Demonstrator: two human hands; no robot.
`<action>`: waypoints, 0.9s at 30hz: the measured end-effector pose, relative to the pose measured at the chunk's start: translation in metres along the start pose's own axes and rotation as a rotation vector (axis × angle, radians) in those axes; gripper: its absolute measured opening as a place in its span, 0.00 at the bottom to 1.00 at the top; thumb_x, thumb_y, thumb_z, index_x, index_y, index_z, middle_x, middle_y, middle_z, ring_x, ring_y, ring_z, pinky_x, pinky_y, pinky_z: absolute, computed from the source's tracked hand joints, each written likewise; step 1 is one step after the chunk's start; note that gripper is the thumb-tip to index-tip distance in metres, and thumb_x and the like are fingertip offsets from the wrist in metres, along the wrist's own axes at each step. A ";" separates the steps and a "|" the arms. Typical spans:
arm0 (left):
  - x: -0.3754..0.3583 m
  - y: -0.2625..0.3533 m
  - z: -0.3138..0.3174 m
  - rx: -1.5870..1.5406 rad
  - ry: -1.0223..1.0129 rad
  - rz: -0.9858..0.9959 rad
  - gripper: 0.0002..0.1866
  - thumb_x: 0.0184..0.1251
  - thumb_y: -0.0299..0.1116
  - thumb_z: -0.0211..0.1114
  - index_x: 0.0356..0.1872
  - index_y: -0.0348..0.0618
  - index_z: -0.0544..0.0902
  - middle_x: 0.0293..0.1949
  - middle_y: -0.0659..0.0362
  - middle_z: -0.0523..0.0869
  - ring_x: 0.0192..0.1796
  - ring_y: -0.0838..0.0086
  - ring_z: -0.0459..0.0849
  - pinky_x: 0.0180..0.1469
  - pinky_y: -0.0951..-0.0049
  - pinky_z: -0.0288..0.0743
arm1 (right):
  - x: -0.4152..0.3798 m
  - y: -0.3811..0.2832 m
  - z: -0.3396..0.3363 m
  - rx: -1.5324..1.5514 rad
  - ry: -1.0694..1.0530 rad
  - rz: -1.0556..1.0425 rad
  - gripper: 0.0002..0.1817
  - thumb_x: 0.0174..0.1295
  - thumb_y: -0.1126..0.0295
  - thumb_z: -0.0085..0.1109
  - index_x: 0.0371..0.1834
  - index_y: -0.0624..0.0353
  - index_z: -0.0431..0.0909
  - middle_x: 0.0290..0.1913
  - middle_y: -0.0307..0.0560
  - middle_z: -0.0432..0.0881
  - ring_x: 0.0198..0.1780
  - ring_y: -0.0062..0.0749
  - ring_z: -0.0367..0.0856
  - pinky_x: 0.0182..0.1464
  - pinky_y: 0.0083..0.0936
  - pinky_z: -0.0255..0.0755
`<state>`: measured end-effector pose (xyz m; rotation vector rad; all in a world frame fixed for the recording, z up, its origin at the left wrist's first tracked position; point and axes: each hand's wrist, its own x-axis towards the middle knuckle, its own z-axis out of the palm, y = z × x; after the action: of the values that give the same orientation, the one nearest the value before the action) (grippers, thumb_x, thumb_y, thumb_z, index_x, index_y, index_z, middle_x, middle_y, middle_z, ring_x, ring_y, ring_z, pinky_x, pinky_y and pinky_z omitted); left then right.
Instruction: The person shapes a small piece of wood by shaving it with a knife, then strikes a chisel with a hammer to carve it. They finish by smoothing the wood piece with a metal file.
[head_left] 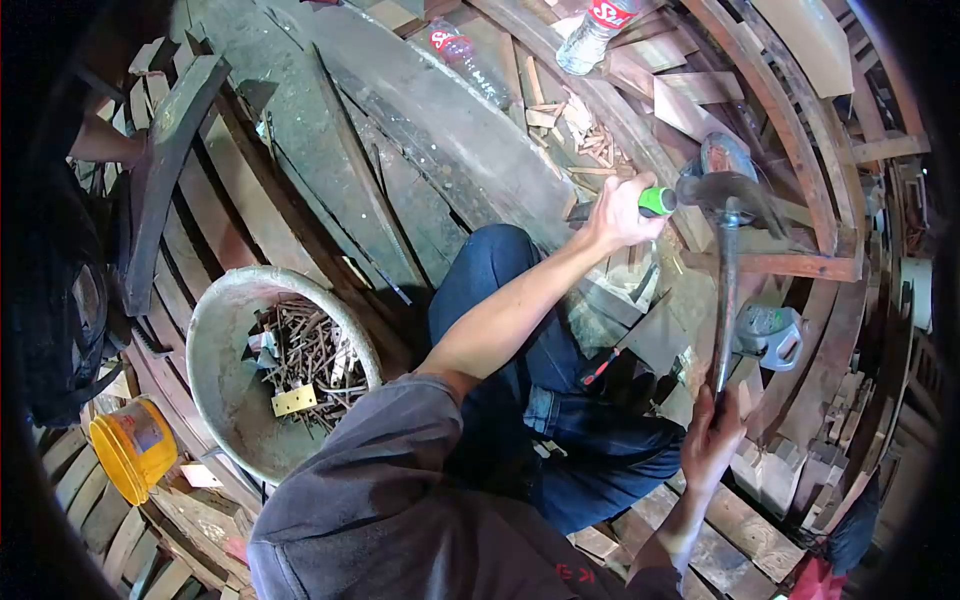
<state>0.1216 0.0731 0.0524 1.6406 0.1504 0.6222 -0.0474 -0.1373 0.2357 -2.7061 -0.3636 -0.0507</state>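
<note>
My left hand point(622, 212) is wrapped round a tool with a green-ended handle point(657, 202), which looks like a chisel. Its dark blade end pokes out past my fingers, over the wood. My right hand point(715, 428) grips the lower end of a claw hammer point(728, 290), whose handle points away from me. The hammer's head point(735, 195) is right at the green butt of the chisel. Below, between my legs and the timber, lies a screwdriver with a red and black handle point(600, 368).
A large tub of rusty nails point(205, 340) stands at my left, and a yellow bucket point(115, 462) beyond it. Plastic bottles point(470, 62) lie ahead near wood chips point(600, 145). A clear jug point(768, 335) sits at right among curved timbers. Another person's arm point(105, 142) shows far left.
</note>
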 end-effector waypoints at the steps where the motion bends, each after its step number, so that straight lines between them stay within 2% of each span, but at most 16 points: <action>1: -0.002 -0.003 0.002 -0.004 0.008 0.022 0.17 0.47 0.40 0.71 0.36 0.40 0.82 0.24 0.42 0.83 0.31 0.44 0.84 0.39 0.52 0.79 | -0.003 0.001 0.001 0.028 0.011 0.019 0.09 0.74 0.68 0.52 0.41 0.65 0.74 0.20 0.40 0.66 0.22 0.20 0.60 0.23 0.25 0.55; 3: 0.000 -0.006 0.002 -0.011 0.021 0.081 0.17 0.47 0.40 0.71 0.35 0.40 0.82 0.24 0.42 0.83 0.29 0.45 0.84 0.37 0.54 0.80 | -0.006 0.002 0.004 0.091 0.048 0.055 0.12 0.76 0.65 0.50 0.41 0.65 0.74 0.21 0.31 0.65 0.23 0.15 0.59 0.22 0.23 0.52; 7: 0.000 0.005 -0.005 -0.030 0.001 0.021 0.17 0.47 0.40 0.71 0.35 0.39 0.82 0.24 0.42 0.83 0.30 0.45 0.85 0.37 0.56 0.81 | -0.002 -0.001 0.003 -0.039 -0.040 -0.004 0.12 0.76 0.65 0.52 0.41 0.65 0.74 0.21 0.31 0.65 0.22 0.14 0.58 0.22 0.23 0.51; 8: 0.000 0.005 -0.003 -0.034 -0.007 0.013 0.17 0.47 0.40 0.71 0.34 0.39 0.82 0.24 0.42 0.83 0.30 0.45 0.85 0.37 0.56 0.81 | -0.001 0.003 0.000 -0.068 -0.065 0.002 0.08 0.73 0.69 0.54 0.41 0.64 0.73 0.18 0.48 0.66 0.20 0.23 0.62 0.23 0.28 0.59; 11: -0.002 -0.001 -0.002 -0.031 0.001 0.003 0.17 0.47 0.41 0.71 0.34 0.39 0.82 0.24 0.42 0.83 0.30 0.44 0.85 0.38 0.55 0.81 | -0.003 0.003 0.002 0.011 0.016 0.026 0.08 0.73 0.69 0.54 0.42 0.65 0.73 0.18 0.48 0.66 0.20 0.22 0.61 0.23 0.27 0.59; 15: 0.000 -0.003 0.001 -0.015 0.032 0.016 0.17 0.47 0.41 0.72 0.35 0.40 0.82 0.25 0.41 0.83 0.32 0.42 0.84 0.40 0.54 0.81 | -0.006 -0.001 0.006 0.065 0.040 0.026 0.12 0.75 0.66 0.52 0.42 0.66 0.74 0.20 0.35 0.65 0.23 0.14 0.59 0.23 0.20 0.51; 19: 0.000 0.000 -0.002 -0.030 0.000 0.003 0.17 0.47 0.41 0.71 0.35 0.40 0.82 0.25 0.42 0.83 0.32 0.43 0.84 0.41 0.54 0.81 | 0.000 0.006 0.002 0.004 -0.036 0.025 0.12 0.75 0.65 0.52 0.40 0.65 0.73 0.20 0.34 0.65 0.23 0.14 0.58 0.23 0.20 0.51; 23: 0.000 0.001 -0.004 -0.036 0.044 0.032 0.15 0.47 0.39 0.71 0.33 0.41 0.82 0.24 0.42 0.83 0.31 0.44 0.85 0.38 0.54 0.80 | -0.006 0.025 -0.004 0.007 0.002 0.016 0.12 0.76 0.65 0.51 0.37 0.62 0.72 0.19 0.29 0.64 0.22 0.11 0.57 0.22 0.18 0.48; 27: 0.002 -0.001 -0.002 -0.044 0.115 0.116 0.11 0.48 0.35 0.72 0.29 0.40 0.82 0.21 0.46 0.82 0.29 0.49 0.85 0.32 0.61 0.78 | -0.009 0.032 -0.011 0.089 0.035 0.041 0.12 0.77 0.63 0.51 0.37 0.59 0.70 0.18 0.27 0.61 0.19 0.09 0.56 0.19 0.16 0.46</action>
<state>0.1223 0.0759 0.0518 1.5794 0.1255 0.8035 -0.0477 -0.1721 0.2327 -2.6204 -0.2930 -0.0688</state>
